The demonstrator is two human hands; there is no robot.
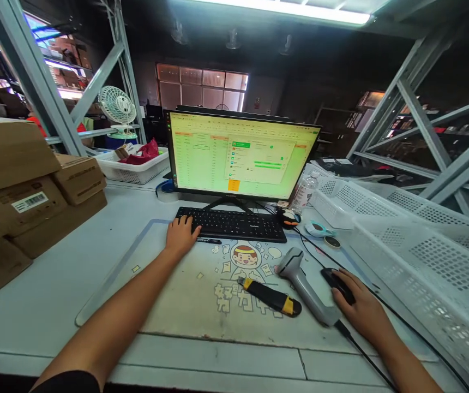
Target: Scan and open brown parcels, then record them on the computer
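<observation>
My left hand (181, 236) rests on the left end of a black keyboard (234, 224), fingers spread over the keys. On the right, my right hand (359, 305) lies curved over a black computer mouse (337, 285), gripping it on the desk mat (169, 305). Beside the mouse lies a grey barcode scanner (306, 286) with its cable running toward the front edge. A black and yellow utility knife (270, 297) is left of the scanner. A pen (209, 240) lies just below the keyboard. Behind the keyboard stands a lit monitor (238, 158) showing a spreadsheet and a smaller window.
Cardboard boxes (25, 196) are stacked at the left. White plastic baskets (431, 262) line the right side. A plastic bottle (305, 191) and a tape dispenser (318, 228) stand right of the keyboard. A white basket (134, 170) and a fan (116, 105) are at the back left.
</observation>
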